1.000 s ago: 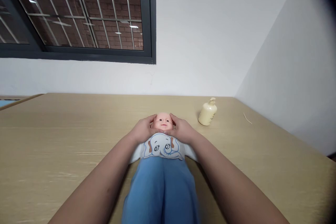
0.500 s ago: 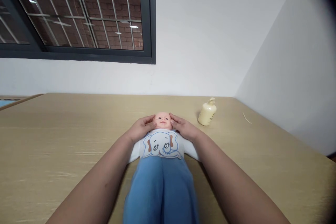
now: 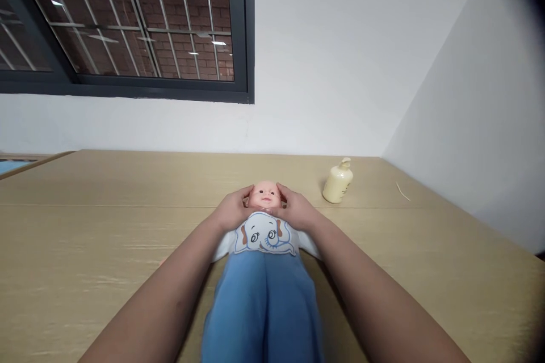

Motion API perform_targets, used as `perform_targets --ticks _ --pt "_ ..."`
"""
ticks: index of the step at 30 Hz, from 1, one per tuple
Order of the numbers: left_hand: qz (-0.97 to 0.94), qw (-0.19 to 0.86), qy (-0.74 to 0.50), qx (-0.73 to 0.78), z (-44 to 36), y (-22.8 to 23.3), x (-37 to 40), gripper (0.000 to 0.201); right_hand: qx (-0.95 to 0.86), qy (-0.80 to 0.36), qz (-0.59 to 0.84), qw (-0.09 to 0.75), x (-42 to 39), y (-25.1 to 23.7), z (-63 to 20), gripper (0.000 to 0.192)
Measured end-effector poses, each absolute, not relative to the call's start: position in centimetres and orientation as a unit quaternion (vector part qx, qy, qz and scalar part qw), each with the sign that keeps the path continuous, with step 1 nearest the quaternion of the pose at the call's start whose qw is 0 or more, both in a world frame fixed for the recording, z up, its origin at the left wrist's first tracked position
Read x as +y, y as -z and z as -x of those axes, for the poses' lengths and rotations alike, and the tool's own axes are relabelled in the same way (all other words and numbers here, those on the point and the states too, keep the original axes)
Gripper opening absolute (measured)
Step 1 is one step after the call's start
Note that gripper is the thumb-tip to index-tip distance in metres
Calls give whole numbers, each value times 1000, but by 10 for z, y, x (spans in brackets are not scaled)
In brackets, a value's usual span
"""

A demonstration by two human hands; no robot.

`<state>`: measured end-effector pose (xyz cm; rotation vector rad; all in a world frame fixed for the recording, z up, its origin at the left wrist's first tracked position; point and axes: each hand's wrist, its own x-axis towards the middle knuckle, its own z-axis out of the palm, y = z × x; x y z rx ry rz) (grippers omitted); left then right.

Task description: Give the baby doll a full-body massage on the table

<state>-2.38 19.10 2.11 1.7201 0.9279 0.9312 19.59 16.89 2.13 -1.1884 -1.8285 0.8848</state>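
Doll [image 3: 264,238]: supine mid-surface [image 3: 85,238], head toward far edge. Left hand [image 3: 232,212] and right hand [image 3: 296,211]: fingers curled, each grip cupping one side of the head. Cream bottle [image 3: 337,182]: near far right corner.

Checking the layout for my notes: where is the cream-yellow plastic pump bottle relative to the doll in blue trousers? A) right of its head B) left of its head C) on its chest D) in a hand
A: the cream-yellow plastic pump bottle stands on the wooden table, right of the doll's head, untouched.
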Motion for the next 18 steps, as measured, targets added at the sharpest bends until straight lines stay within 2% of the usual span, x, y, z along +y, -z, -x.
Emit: perform_targets --ticks 8,13,18 --pt "-657 531 -397 359 36 -11 203 72 -689 -450 403 400 177 -16 -206 66" --pt "-592 597 -418 344 35 -6 208 67 -655 -482 400 422 184 -7 -210 56" --pt "-688 499 -377 369 26 -14 198 63 -677 -444 428 402 176 -12 -200 63"
